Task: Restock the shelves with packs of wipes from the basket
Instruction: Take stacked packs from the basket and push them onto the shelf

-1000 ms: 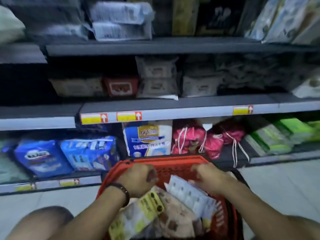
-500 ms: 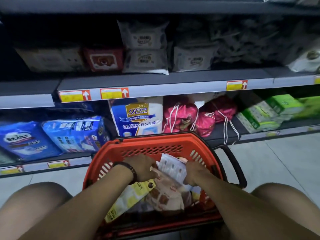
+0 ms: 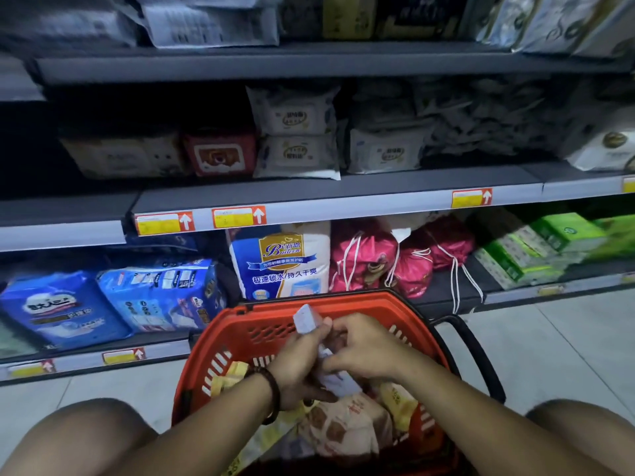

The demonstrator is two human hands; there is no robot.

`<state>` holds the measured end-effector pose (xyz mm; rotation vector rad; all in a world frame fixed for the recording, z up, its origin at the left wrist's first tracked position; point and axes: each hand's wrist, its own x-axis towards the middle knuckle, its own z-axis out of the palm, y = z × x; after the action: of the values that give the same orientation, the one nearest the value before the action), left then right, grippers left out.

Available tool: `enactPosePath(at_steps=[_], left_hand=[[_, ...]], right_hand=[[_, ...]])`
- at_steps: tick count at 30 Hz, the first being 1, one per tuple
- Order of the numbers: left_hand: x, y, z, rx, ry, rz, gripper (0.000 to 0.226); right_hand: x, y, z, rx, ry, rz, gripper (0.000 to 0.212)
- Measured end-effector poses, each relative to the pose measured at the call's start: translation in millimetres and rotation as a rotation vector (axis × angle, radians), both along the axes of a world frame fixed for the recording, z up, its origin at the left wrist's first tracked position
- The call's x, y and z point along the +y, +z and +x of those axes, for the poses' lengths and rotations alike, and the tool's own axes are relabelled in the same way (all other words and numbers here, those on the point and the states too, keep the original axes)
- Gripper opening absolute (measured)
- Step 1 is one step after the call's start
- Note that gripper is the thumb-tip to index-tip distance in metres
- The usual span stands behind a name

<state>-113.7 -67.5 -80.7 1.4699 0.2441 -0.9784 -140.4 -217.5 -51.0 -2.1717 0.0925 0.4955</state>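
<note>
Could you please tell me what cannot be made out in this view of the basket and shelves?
Head view:
white pack: label blurred; the left hand and right hand cover its middle.
basket: arms hide much of the contents, so the packs left cannot be counted.
price tags: print too small.
top-shelf packs: cut off by the upper edge.

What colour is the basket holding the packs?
The basket is red with a black handle; the head view shows it clearly.
</note>
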Motion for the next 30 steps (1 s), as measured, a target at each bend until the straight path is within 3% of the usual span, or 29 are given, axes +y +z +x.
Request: enactPosePath(at_steps=[2, 5, 7, 10, 16, 19, 22, 24, 26, 28, 30], left_hand=[[4, 6, 1, -0.016, 0.041, -0.024, 0.040], [7, 18, 9, -0.034, 0.100, -0.096, 0.037], [9, 28, 11, -0.043, 0.167, -0.163, 0.037], [16, 48, 15, 0.016, 0.213, -0.272, 0.038], [31, 75, 28, 0.092, 0.119, -0.312, 0.050], [36, 83, 33, 0.095, 0.162, -0.373, 0.058], [38, 87, 37, 0.070, 0.380, -0.480, 0.073], [38, 87, 37, -0.039, 0.475, -0.488, 0.063], [35, 86, 34, -0.172, 0.429, -0.468, 0.040], [34, 86, 33, -0.280, 0.423, -0.444, 0.020], [39, 92, 37, -0.357, 0.449, -0.454, 0.022]], right_hand=[[-12, 9, 2, 0.062, 0.017, 0.145, 0.015], [-32, 18, 11, 0.046, -0.294, 0.218, 0.006], [-41, 17, 14, 0.077, -0.501, 0.255, 0.019], [-40, 11, 13, 0.157, -0.547, 0.387, 0.042], [-35, 24, 25, 0.007, -0.709, 0.859, 0.049], [-36, 32, 25, -0.040, -0.763, 0.826, 0.045], [-32, 37, 25, -0.104, -0.870, 0.834, 0.035], [-29, 40, 25, -0.142, -0.912, 0.886, 0.037], [-25, 40, 25, -0.167, -0.881, 0.900, 0.038], [-21, 44, 23, -0.236, -0.791, 0.841, 0.032], [-21, 53, 24, -0.363, -0.653, 0.697, 0.032]])
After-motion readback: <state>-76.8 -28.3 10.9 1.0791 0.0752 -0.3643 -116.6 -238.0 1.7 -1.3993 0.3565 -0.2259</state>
